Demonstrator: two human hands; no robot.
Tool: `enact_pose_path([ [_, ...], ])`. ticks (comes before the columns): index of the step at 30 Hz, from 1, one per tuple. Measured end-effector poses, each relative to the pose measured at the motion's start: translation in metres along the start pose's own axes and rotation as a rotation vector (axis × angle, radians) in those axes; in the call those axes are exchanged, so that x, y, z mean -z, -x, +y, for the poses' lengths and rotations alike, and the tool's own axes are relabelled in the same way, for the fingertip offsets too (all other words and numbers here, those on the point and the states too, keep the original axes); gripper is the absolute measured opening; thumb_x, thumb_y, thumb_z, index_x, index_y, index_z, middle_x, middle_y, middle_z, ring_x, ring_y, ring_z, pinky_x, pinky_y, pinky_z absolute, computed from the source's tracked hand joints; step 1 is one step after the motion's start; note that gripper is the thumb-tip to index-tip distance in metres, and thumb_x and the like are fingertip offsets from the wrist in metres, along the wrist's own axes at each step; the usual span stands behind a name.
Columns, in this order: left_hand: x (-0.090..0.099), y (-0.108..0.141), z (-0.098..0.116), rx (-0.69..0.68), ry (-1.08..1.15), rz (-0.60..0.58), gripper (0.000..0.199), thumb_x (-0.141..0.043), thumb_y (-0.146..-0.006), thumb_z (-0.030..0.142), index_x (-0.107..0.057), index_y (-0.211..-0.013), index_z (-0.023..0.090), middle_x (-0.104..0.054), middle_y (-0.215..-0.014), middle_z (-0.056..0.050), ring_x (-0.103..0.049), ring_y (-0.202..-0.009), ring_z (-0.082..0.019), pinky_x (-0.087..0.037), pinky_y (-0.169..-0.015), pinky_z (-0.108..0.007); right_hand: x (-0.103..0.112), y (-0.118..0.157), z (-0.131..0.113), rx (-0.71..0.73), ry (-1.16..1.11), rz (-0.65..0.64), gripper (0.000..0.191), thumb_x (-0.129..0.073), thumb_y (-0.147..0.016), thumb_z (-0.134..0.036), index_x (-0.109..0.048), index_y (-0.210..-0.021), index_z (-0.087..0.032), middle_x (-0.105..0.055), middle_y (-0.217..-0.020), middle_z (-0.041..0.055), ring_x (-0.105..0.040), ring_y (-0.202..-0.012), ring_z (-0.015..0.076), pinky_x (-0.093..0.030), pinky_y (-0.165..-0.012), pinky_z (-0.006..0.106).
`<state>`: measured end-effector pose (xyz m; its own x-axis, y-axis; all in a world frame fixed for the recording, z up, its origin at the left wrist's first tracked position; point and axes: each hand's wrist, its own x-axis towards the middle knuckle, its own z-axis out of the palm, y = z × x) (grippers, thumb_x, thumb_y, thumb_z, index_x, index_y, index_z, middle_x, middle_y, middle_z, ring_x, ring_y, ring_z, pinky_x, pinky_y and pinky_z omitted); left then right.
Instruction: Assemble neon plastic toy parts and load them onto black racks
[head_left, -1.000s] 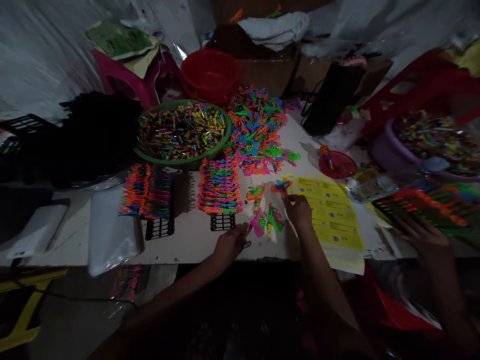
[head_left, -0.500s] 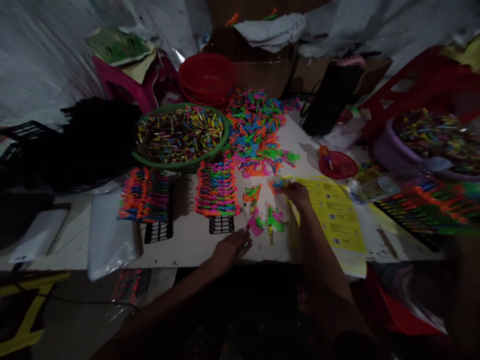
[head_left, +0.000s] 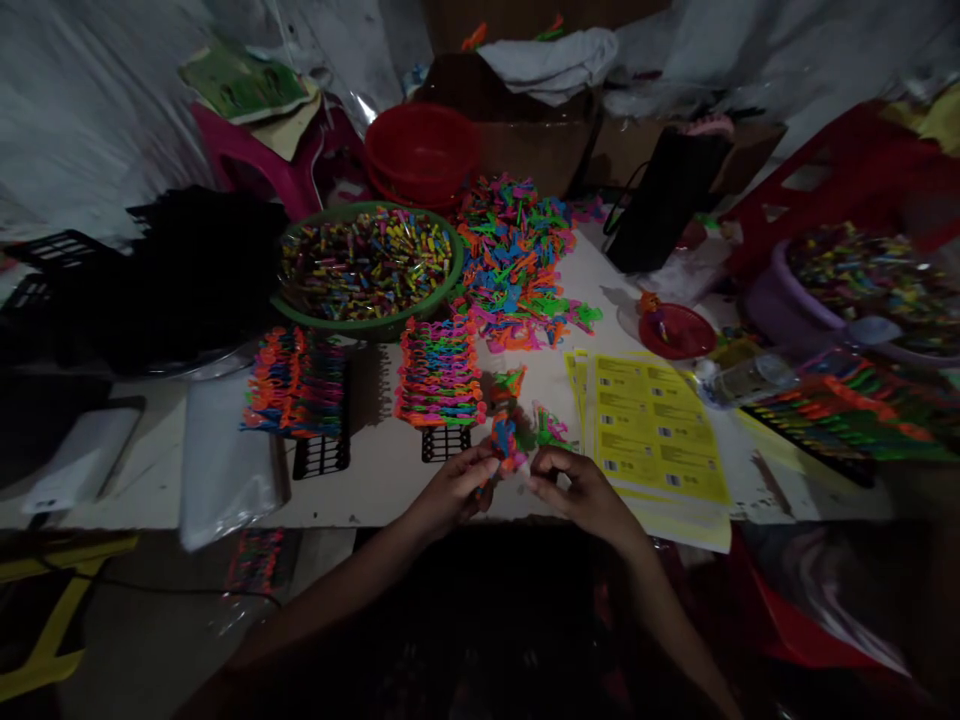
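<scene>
1. From where I stand, the person's left hand [head_left: 454, 490] is over the near part of the white worktop [head_left: 379, 495], its grip closed on a small blue-and-orange plastic piece [head_left: 504, 432], which sticks up beyond the fingertips.
2. The right hand [head_left: 592, 497] is just beside it, thumb and fingers bent close together, near the piece's pinkish lower end; I cannot tell whether that grip holds anything.
3. Just beyond the hands lie a green-and-orange plastic piece [head_left: 510, 383] and a green-and-pink plastic piece [head_left: 551, 428].
4. Left of these, a tight row of multicoloured plastic pieces [head_left: 439, 375] sits on a black plastic grid [head_left: 446, 444].
5. Over to the right lie yellow printed paper sheets [head_left: 660, 422].
6. Farther back, a loose heap of bright plastic pieces [head_left: 517, 265] spreads beside a round green plastic basin [head_left: 360, 327] full of small, multicoloured cylinders [head_left: 367, 262].
</scene>
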<state>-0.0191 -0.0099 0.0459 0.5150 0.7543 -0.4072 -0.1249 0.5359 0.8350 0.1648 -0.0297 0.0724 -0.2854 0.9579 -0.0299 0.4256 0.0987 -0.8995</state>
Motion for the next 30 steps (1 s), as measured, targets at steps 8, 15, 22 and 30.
enact_pose_path([
  [8,0.023,-0.02,-0.037,0.011,-0.015,0.217,0.041,-0.053,-0.072,0.054,-0.05,-0.081,0.014,-0.059,-0.056,0.001,-0.035,-0.031,-0.003,-0.014,-0.029,-0.016,-0.005,-0.054,0.067,0.234,0.352,0.182,0.028,-0.046,-0.077,-0.021,-0.062,-0.101,-0.019,-0.061,-0.108,0.0088,-0.051,-0.104,0.0211,-0.039,-0.091,0.039],
  [15,0.036,-0.004,-0.052,-0.168,-0.454,0.303,0.032,-0.049,-0.078,0.045,-0.058,-0.082,0.014,-0.066,-0.075,-0.007,-0.058,-0.054,-0.013,-0.046,-0.051,-0.024,-0.014,-0.046,0.066,0.008,0.585,0.325,0.024,-0.047,-0.079,-0.026,-0.067,-0.09,-0.018,-0.064,-0.089,0.0093,-0.055,-0.088,0.0216,-0.042,-0.083,0.035],
  [22,0.027,-0.028,-0.05,-0.394,-0.993,0.32,0.022,-0.056,-0.076,0.028,-0.065,-0.095,0.021,-0.053,-0.12,-0.01,-0.057,-0.098,-0.02,-0.048,-0.08,-0.031,-0.049,-0.045,0.064,-0.127,0.449,0.33,0.021,-0.046,-0.078,-0.022,-0.066,-0.071,-0.018,-0.063,-0.077,0.0073,-0.056,-0.08,0.0191,-0.042,-0.078,0.032],
  [30,0.017,-0.017,-0.038,-0.351,-0.542,0.04,0.03,-0.048,-0.083,0.039,-0.062,-0.089,0.014,-0.059,-0.089,-0.007,-0.052,-0.054,-0.008,-0.046,-0.05,-0.021,-0.051,-0.039,0.051,-0.153,-0.431,0.238,0.034,-0.065,-0.068,-0.039,-0.059,-0.097,-0.022,-0.063,-0.088,0.0009,-0.058,-0.079,0.0147,-0.047,-0.073,0.028],
])
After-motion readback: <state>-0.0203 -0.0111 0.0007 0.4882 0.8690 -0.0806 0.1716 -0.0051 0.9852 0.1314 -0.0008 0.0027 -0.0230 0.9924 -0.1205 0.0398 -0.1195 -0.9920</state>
